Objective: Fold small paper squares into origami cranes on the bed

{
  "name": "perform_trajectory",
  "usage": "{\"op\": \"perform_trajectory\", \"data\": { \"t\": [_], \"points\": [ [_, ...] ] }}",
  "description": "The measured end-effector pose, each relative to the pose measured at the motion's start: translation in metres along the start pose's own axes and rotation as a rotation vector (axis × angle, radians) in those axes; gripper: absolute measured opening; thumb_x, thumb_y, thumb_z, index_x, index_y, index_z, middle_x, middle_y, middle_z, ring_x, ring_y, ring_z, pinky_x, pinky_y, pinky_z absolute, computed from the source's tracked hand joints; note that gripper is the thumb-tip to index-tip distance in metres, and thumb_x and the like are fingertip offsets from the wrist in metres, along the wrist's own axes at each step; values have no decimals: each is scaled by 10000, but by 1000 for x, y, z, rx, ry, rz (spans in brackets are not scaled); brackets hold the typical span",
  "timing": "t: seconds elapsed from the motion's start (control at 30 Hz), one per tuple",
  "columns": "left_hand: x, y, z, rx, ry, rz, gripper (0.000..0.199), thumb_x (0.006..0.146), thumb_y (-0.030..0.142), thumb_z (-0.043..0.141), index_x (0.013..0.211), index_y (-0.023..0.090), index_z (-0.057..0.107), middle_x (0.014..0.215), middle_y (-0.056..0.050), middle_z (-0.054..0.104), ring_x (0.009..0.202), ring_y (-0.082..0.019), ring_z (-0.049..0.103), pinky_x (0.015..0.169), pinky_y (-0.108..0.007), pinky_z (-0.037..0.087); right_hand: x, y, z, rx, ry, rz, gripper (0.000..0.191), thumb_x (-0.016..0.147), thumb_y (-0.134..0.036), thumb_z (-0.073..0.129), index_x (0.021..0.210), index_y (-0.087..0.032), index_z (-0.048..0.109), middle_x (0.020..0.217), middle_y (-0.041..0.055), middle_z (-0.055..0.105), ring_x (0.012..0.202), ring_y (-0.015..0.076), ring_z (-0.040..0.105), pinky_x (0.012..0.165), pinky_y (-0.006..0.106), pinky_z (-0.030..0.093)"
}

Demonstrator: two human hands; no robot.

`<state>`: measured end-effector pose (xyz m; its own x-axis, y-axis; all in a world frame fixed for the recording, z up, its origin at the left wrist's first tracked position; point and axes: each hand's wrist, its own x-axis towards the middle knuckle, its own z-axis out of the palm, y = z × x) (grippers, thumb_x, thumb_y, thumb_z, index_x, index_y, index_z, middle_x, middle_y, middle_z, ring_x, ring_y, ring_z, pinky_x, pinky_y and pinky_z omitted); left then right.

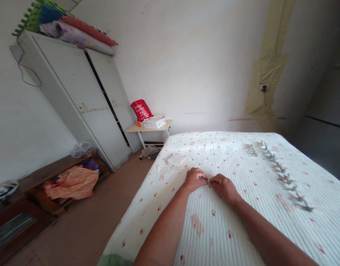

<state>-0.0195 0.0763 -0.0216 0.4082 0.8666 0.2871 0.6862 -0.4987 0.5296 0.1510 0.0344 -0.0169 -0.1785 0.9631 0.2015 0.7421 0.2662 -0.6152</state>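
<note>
My left hand (pixel 196 178) and my right hand (pixel 223 187) meet over the middle of the bed. Between their pinched fingertips is a small pale piece of folded paper (pixel 209 181), mostly covered by the fingers. Just beyond my left hand, to the left, loose sheets of printed paper (pixel 174 160) lie on the quilted bedspread (pixel 214 218). Off to the right runs a slanting row of several small folded paper figures (pixel 282 173), somewhat blurred and shaped like birds.
A grey metal cabinet (pixel 75 92) with rolled mats (pixel 75 35) on top stands at left. By the back wall, a small table (pixel 133 128) bears a red bag (pixel 141 110) and a white box (pixel 154 123). Along the left wall is a low wooden cabinet (pixel 45 173) with an orange plastic bag (pixel 71 183).
</note>
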Motion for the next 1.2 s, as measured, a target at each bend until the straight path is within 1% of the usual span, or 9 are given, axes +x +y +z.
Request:
{"op": "perform_trajectory", "data": {
  "t": [0.23, 0.43, 0.6, 0.8, 0.93, 0.97, 1.03, 1.1, 1.2],
  "points": [
    [-2, 4, -5, -45, 17, -3, 219, 627, 289, 696, 841, 240, 690, 884, 9, 650, 924, -171, 539, 861, -283, 391, -2, -9, -1, -116, -18, -20, 244, 776, -163, 446, 767, -206, 686, 822, 25, 600, 763, 121, 577, 681, 197, 389],
    [-16, 9, -12, -106, 129, -46, 131, 611, 203, 686, 742, 200, 685, 805, 0, 633, 866, -152, 546, 827, -258, 402, -2, -7, -1, -89, -13, -25, 249, 762, -164, 439, 762, -202, 685, 806, 23, 597, 743, 123, 573, 673, 200, 391],
    [-23, 8, -7, 9, 104, 17, 139, 579, 276, 728, 708, 238, 691, 784, 9, 630, 842, -159, 528, 779, -268, 391, -1, -1, 4, -6, 40, -41, 234, 734, -167, 457, 804, -187, 680, 830, 36, 615, 757, 137, 584, 683, 215, 410],
    [-21, 11, -2, 101, 73, 36, 127, 630, 332, 707, 727, 252, 695, 754, 7, 630, 821, -158, 521, 755, -277, 371, 2, 7, 4, 197, 121, -75, 293, 711, -155, 458, 945, -177, 632, 878, 50, 610, 738, 134, 575, 705, 244, 442],
    [-20, 12, -3, 105, 53, 46, 98, 654, 295, 689, 740, 248, 692, 762, 8, 635, 824, -155, 518, 760, -275, 370, 9, 5, -3, 326, 164, -193, 233, 752, -249, 439, 841, -185, 644, 863, 55, 621, 786, 154, 570, 722, 270, 435],
    [-19, 12, -3, 110, 54, 47, 88, 660, 277, 681, 742, 249, 692, 764, 9, 635, 828, -154, 517, 760, -275, 370, 11, 5, -4, 357, 151, -169, 235, 753, -283, 442, 815, -183, 646, 823, 48, 623, 775, 157, 567, 703, 268, 433],
    [-18, 13, -3, 124, 57, 53, 79, 672, 240, 657, 743, 248, 692, 766, 8, 635, 833, -155, 514, 761, -277, 369, 15, 4, -7, 429, 74, -35, 269, 742, -351, 454, 798, -172, 647, 679, 18, 599, 625, 138, 536, 583, 251, 412],
    [-17, 14, -2, 137, 63, 66, 86, 680, 215, 632, 735, 245, 690, 762, 7, 634, 831, -156, 511, 764, -280, 368, 18, 5, -8, 503, 0, 100, 312, 720, -408, 472, 771, -154, 645, 544, -17, 531, 476, 105, 440, 472, 231, 340],
    [-16, 15, 0, 154, 83, 82, 106, 685, 186, 602, 722, 240, 686, 756, 1, 632, 832, -159, 506, 770, -286, 361, 21, 6, -10, 588, -80, 161, 317, 682, -431, 514, 706, -139, 635, 460, -50, 444, 416, 73, 339, 426, 218, 256]
  ]
}}
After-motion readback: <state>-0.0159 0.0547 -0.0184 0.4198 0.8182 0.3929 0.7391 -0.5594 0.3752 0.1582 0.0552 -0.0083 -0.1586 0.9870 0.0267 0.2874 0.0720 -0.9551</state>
